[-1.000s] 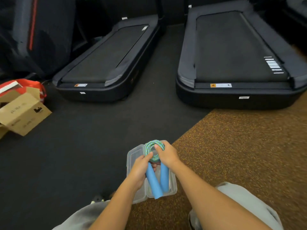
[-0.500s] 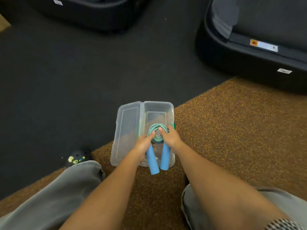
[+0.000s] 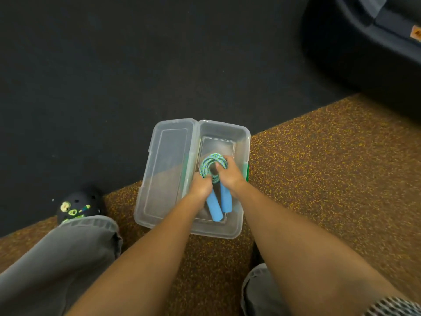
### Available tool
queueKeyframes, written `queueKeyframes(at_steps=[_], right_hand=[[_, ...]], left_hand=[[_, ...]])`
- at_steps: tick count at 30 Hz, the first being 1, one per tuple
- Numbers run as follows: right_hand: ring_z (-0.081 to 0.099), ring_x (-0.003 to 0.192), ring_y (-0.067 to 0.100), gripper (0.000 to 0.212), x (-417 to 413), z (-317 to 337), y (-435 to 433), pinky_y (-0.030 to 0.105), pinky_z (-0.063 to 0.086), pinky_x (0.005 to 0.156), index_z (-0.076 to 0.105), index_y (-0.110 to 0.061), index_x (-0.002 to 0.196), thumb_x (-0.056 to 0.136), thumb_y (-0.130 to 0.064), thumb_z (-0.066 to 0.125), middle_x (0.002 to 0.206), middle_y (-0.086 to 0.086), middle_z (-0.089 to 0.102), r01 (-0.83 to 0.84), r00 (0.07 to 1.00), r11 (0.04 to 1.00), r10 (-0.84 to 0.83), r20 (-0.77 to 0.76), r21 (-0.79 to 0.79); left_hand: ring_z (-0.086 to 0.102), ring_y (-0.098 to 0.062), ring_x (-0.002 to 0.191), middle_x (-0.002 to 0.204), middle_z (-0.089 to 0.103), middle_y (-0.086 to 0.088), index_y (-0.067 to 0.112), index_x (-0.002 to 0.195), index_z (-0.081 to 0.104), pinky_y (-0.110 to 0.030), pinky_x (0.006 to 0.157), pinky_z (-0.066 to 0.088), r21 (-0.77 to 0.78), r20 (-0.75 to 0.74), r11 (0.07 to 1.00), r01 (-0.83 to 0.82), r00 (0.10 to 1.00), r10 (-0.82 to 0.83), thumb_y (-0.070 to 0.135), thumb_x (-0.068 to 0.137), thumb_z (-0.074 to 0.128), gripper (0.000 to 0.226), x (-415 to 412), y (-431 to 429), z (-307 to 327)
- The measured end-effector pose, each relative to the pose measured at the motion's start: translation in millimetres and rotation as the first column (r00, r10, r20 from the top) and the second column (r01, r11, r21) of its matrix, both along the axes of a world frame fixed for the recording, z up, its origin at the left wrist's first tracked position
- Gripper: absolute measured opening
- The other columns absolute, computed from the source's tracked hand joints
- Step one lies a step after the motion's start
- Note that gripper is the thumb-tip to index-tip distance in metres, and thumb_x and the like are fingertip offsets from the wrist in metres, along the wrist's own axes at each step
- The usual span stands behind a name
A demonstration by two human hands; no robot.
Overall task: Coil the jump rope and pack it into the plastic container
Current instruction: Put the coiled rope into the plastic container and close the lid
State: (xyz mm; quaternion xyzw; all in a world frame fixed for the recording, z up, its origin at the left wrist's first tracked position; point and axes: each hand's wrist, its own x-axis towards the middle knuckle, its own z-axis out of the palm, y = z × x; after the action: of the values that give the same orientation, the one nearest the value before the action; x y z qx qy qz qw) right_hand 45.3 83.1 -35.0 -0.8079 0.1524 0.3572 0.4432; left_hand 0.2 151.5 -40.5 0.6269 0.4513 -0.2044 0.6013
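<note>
No legible text; only a blurred orange label (image 3: 417, 33) on the treadmill (image 3: 355, 49)

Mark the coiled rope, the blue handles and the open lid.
coiled rope (image 3: 214, 156): head view, top arc of the coil.
blue handles (image 3: 214, 208): head view, lower half of the left handle.
open lid (image 3: 168, 165): head view, flat middle panel.

The left hand (image 3: 201, 185) and right hand (image 3: 229, 176) have lowered the jump rope (image 3: 210, 161); its blue handles (image 3: 215, 209) now lie inside the plastic container (image 3: 247, 144).
</note>
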Motion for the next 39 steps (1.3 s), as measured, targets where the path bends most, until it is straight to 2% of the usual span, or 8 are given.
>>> queueKeyframes(at_steps=[2,10,16,23,27,29,31,39], right_hand=[[0.054,0.11,0.027,0.033,0,-10,3,0.033,0.043,0.092,0.045,-0.011,0.127,0.095,-0.016,0.046,0.124,0.016,0.056,-0.022,1.0,1.0,0.022,-0.009,-0.009],[0.045,0.123,0.038,0.037,4,-32,12,0.044,0.036,0.106,0.043,-0.012,0.129,0.094,-0.024,0.047,0.131,0.024,0.047,-0.08,0.997,0.979,0.082,0.003,-0.186],[0.035,0.129,0.038,0.042,1,-33,8,0.044,0.031,0.11,0.032,-0.014,0.137,0.096,-0.021,0.04,0.141,0.021,0.031,-0.073,0.997,0.974,0.068,-0.031,-0.214],[0.034,0.132,0.036,0.05,1,-18,7,0.041,0.03,0.107,0.022,-0.01,0.145,0.097,-0.013,0.034,0.146,0.02,0.029,-0.073,0.995,0.971,0.088,0.055,-0.227],[0.04,0.125,0.037,0.04,-6,-6,7,0.039,0.03,0.104,0.04,-0.001,0.132,0.099,-0.022,0.032,0.135,0.025,0.044,0.043,0.968,0.968,0.021,0.25,-0.247],[0.045,0.118,0.038,0.037,-10,3,11,0.04,0.034,0.098,0.047,0.002,0.124,0.099,-0.022,0.034,0.126,0.027,0.051,0.104,0.945,0.972,-0.03,0.327,-0.212],[0.049,0.114,0.037,0.037,-20,12,19,0.039,0.036,0.094,0.05,0.001,0.12,0.098,-0.024,0.034,0.121,0.025,0.054,0.111,0.938,0.98,-0.048,0.344,-0.163],[0.033,0.136,0.029,0.069,-78,19,69,0.036,0.027,0.113,0.026,-0.005,0.143,0.088,-0.035,0.056,0.147,0.017,0.035,-0.06,0.972,0.998,0.064,0.226,-0.025]], left_hand=[[0.057,-0.039,0.109,0.117,0.058,-0.03,-0.005,0.12,0.051,-0.039,0.08,0.045,0.032,-0.028,0.999,0.017,0.999,-0.016,0.01,0.095,0.041,0.031,-3,1,-11],[0.05,-0.037,0.119,0.133,0.051,-0.022,0.004,0.135,0.037,-0.04,0.099,0.041,0.076,-0.074,0.986,0.146,0.987,-0.14,0.014,0.092,0.044,0.044,-15,-3,-19],[0.049,-0.039,0.117,0.129,0.048,-0.024,0.002,0.128,0.044,-0.046,0.098,0.043,0.068,-0.114,0.969,0.236,0.967,-0.228,0.013,0.087,0.044,0.042,-18,-5,-21],[0.051,-0.034,0.119,0.136,0.048,-0.019,0.005,0.134,0.043,-0.034,0.094,0.043,0.091,-0.064,0.964,0.248,0.968,-0.243,0.01,0.09,0.044,0.044,-27,-3,-11],[0.059,-0.03,0.103,0.12,0.062,-0.018,0.005,0.112,0.06,-0.029,0.088,0.045,0.086,0.09,0.995,-0.043,0.995,0.035,0.004,0.09,0.041,0.029,-20,3,13],[0.061,-0.029,0.094,0.106,0.066,-0.019,0.007,0.096,0.061,-0.035,0.089,0.05,0.013,0.181,0.974,-0.226,0.959,0.22,0.002,0.091,0.041,0.022,-15,9,26],[0.06,-0.023,0.092,0.095,0.066,-0.011,0.007,0.094,0.06,-0.025,0.079,0.05,-0.017,0.221,0.945,-0.328,0.92,0.323,0.003,0.092,0.039,0.021,-11,21,40],[0.058,-0.024,0.111,0.117,0.063,-0.012,0.003,0.109,0.061,-0.029,0.093,0.043,0.113,0.223,0.845,-0.523,0.842,0.491,0.006,0.093,0.039,0.028,-23,80,51]])
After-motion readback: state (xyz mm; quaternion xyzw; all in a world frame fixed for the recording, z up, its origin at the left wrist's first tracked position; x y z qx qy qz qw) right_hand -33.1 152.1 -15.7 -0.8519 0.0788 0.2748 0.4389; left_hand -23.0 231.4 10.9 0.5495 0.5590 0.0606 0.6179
